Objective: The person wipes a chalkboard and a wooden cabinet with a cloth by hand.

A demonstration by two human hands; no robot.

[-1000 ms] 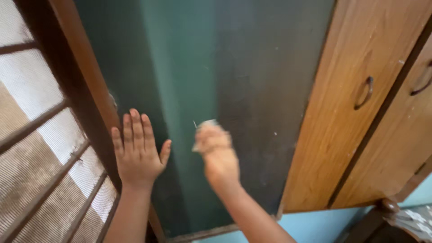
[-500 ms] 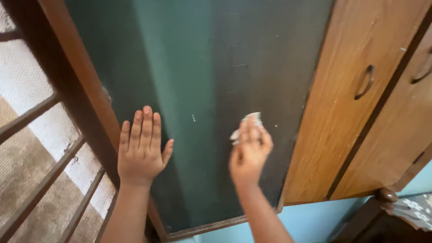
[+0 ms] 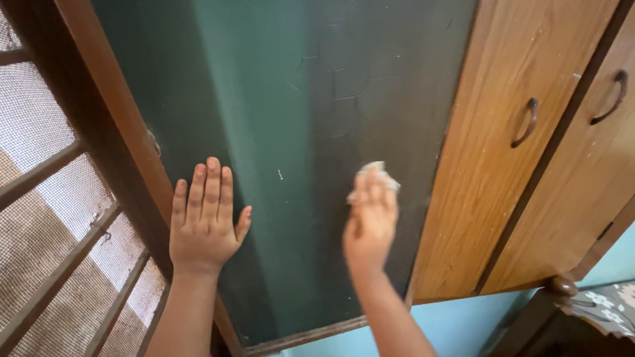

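A dark green panel (image 3: 297, 99) in a brown wooden frame fills the middle of the view. My left hand (image 3: 205, 215) lies flat against its lower left part, fingers spread and pointing up. My right hand (image 3: 370, 218) presses a small crumpled white cloth (image 3: 374, 173) against the panel near its right edge. Only the cloth's top shows above my fingers. A tiny pale mark (image 3: 280, 174) sits on the panel between my two hands.
A wooden cupboard (image 3: 489, 211) with two dark curved handles (image 3: 522, 123) stands right of the panel. At the left is a window with dark bars and mesh (image 3: 46, 198). A light blue wall (image 3: 456, 327) and a patterned surface (image 3: 605, 307) lie at the bottom right.
My right hand with the cloth has moved from the panel's middle to its right side. My left hand has stayed flat in about the same spot.
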